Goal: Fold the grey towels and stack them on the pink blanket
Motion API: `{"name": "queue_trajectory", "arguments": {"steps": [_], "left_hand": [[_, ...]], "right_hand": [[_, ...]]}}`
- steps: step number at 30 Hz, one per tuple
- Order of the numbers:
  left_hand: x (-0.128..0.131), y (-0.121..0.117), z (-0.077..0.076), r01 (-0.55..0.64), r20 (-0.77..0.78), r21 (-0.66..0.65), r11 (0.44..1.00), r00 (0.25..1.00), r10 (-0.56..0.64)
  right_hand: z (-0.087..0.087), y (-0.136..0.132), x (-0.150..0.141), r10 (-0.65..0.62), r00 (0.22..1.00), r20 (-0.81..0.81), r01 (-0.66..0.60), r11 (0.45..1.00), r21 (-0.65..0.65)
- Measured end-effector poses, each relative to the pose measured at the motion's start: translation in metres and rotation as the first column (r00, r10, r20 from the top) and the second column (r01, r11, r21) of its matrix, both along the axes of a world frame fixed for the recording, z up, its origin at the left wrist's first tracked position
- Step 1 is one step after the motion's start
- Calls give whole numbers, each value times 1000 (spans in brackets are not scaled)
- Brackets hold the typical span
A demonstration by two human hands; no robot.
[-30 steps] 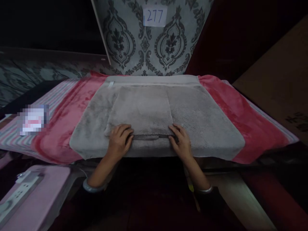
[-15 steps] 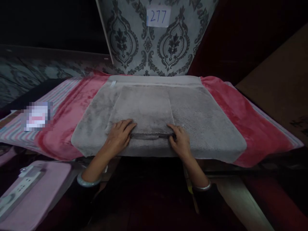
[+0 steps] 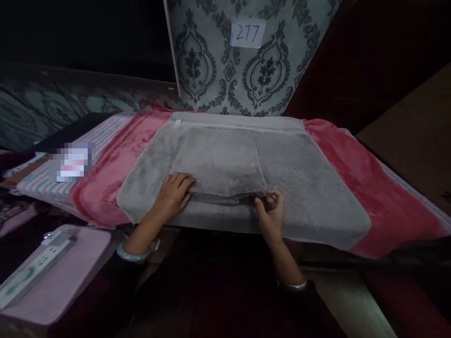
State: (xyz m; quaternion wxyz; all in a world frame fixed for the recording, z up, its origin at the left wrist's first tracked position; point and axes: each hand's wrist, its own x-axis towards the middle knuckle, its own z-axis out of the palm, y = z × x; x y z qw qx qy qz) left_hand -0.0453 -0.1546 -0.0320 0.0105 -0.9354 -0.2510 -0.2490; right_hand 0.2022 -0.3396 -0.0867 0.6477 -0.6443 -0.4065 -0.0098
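A folded grey plush towel (image 3: 221, 159) lies on a larger grey plush cloth (image 3: 303, 183), its layered front edge facing me. My left hand (image 3: 174, 192) rests on the towel's front left corner, fingers stretched out over the top. At the front right corner, my right hand (image 3: 271, 209) has its fingers curled in and its thumb against the fabric, pinching the edge. That corner looks slightly raised. Exactly how many layers the pinch takes in is hidden.
Pink plush fabric (image 3: 112, 164) and striped cloth (image 3: 45, 176) spread out under the grey cloth. A power strip (image 3: 38, 265) sits on a pink stool top (image 3: 81, 258) at lower left. Behind are a dark screen (image 3: 84, 42), a wall card (image 3: 247, 33) and a cardboard panel (image 3: 412, 126).
My right hand has turned and curled its fingers around the towel's right front corner, where it lay flatter before. My left hand stays on the left corner. The view has shifted a little.
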Motion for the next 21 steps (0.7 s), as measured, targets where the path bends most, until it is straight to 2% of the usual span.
{"name": "queue_trajectory", "arguments": {"steps": [2,4,7,12,17,21], "left_hand": [[1,1,-1,25,17,16,1000,1000,-26],[1,3,-2,38,23,35,999,999,-39],[0,5,-4,46,33,52,998,998,-48],[0,5,-6,51,68,53,997,996,-54],[-2,5,-7,70,73,126,990,994,-80],[-6,7,-7,80,55,154,985,994,-90]], "right_hand": [[-4,-2,-3,14,999,42,-14,1000,-4],[-6,-3,-4,75,981,181,-62,995,-73],[-5,-2,-3,181,886,427,-107,975,-193],[-2,6,-6,166,776,609,36,952,-305],[-3,15,-9,113,687,718,123,955,-268],[-10,18,-8,53,697,715,147,966,-214]]}}
